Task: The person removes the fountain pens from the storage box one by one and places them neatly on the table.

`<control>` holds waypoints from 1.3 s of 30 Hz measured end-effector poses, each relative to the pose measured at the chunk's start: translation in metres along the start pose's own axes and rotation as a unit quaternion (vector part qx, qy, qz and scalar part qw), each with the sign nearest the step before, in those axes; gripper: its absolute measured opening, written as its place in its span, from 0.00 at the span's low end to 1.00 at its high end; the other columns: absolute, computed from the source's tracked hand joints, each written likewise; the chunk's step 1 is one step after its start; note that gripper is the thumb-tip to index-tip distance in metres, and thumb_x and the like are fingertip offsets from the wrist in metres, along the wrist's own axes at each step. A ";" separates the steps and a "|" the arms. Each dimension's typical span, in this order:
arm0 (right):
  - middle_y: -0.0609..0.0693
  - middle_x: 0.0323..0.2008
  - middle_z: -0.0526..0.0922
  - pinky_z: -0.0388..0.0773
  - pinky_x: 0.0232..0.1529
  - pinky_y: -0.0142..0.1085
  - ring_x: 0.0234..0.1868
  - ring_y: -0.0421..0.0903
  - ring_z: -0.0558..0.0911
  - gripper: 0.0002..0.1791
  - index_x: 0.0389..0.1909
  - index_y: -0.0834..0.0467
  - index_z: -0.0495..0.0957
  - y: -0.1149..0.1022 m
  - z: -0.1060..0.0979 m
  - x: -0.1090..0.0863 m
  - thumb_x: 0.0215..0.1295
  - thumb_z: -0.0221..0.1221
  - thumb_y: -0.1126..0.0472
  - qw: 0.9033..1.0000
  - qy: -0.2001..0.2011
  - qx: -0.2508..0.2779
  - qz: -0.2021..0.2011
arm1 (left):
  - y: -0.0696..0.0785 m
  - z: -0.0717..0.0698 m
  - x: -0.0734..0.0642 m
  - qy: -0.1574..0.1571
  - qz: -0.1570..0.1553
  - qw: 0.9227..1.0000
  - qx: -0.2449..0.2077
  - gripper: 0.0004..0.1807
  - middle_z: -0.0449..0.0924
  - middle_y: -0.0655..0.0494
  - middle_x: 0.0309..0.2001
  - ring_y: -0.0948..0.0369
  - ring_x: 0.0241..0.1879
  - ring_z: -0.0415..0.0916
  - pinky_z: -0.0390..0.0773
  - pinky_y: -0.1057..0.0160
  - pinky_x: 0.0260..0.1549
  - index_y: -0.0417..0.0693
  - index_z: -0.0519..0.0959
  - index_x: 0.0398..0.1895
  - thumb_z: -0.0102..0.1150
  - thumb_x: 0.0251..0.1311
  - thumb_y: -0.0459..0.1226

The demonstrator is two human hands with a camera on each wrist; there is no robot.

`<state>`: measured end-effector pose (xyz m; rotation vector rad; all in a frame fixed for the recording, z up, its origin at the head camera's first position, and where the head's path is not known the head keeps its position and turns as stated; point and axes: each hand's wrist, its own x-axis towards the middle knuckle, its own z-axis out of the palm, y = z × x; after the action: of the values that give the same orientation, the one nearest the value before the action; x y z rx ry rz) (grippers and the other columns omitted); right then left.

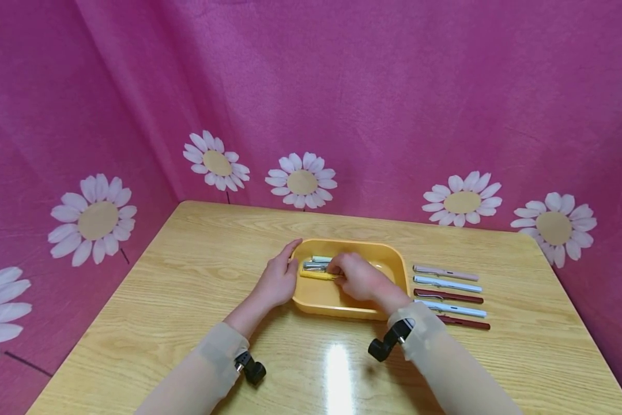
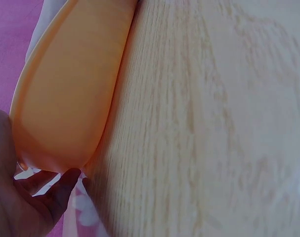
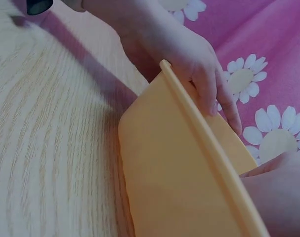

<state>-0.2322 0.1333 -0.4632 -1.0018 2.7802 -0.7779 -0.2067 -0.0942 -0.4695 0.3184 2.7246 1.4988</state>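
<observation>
A yellow-orange plastic tray point(image 1: 336, 311) sits on the table between my hands. My left hand point(image 1: 278, 279) grips its left end, thumb by the rim and fingers against the outer wall, as the left wrist view also shows. My right hand point(image 1: 359, 278) reaches down inside with bent fingers at the right ends of the pens. A yellow pen point(image 1: 316, 275) lies nearest me there; behind it are a grey-blue pen point(image 1: 313, 266) and a pale green pen point(image 1: 321, 259). The right fingertips are partly hidden, but they pinch around the yellow pen's end.
Right of the tray several clip pens lie in a row: a pale mauve pen point(image 1: 448, 272), light blue pens point(image 1: 448, 284) and dark red pens point(image 1: 453, 297). The wooden table point(image 1: 227, 242) meets a pink curtain point(image 1: 342, 115) with daisies at its back and sides.
</observation>
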 end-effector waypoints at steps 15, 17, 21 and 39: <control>0.53 0.41 0.85 0.81 0.54 0.46 0.45 0.49 0.82 0.18 0.47 0.65 0.86 -0.002 -0.010 -0.010 0.60 0.57 0.80 0.999 0.018 0.022 0.018 | -0.003 0.002 0.000 0.009 0.012 1.000 -0.002 0.28 0.79 0.35 0.64 0.48 0.55 0.82 0.77 0.44 0.61 0.48 0.64 0.82 0.42 0.81 0.32; 0.53 0.42 0.87 0.81 0.54 0.46 0.45 0.48 0.83 0.18 0.47 0.64 0.87 -0.003 -0.013 -0.012 0.61 0.57 0.79 0.999 0.019 0.039 0.027 | -0.003 0.002 0.000 0.010 0.013 1.000 -0.002 0.28 0.78 0.35 0.65 0.48 0.55 0.81 0.76 0.44 0.61 0.48 0.64 0.82 0.42 0.81 0.32; 0.54 0.42 0.88 0.82 0.53 0.47 0.45 0.49 0.83 0.18 0.47 0.64 0.87 -0.002 -0.017 -0.014 0.61 0.56 0.80 0.998 0.023 0.055 0.027 | -0.003 0.001 0.000 0.012 0.017 1.000 -0.004 0.28 0.79 0.35 0.64 0.48 0.54 0.82 0.77 0.44 0.60 0.49 0.64 0.82 0.42 0.81 0.32; 0.54 0.47 0.88 0.83 0.56 0.49 0.51 0.53 0.86 0.12 0.50 0.65 0.86 -0.006 -0.036 -0.035 0.71 0.59 0.75 0.996 0.053 0.076 0.002 | -0.006 0.002 0.002 0.007 0.010 1.000 -0.004 0.28 0.78 0.36 0.66 0.49 0.52 0.84 0.80 0.46 0.58 0.52 0.63 0.82 0.42 0.82 0.33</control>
<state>-0.2101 0.1667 -0.4324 -0.9545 2.7562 -1.0548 -0.2096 -0.0949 -0.4755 0.3386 2.7329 1.5224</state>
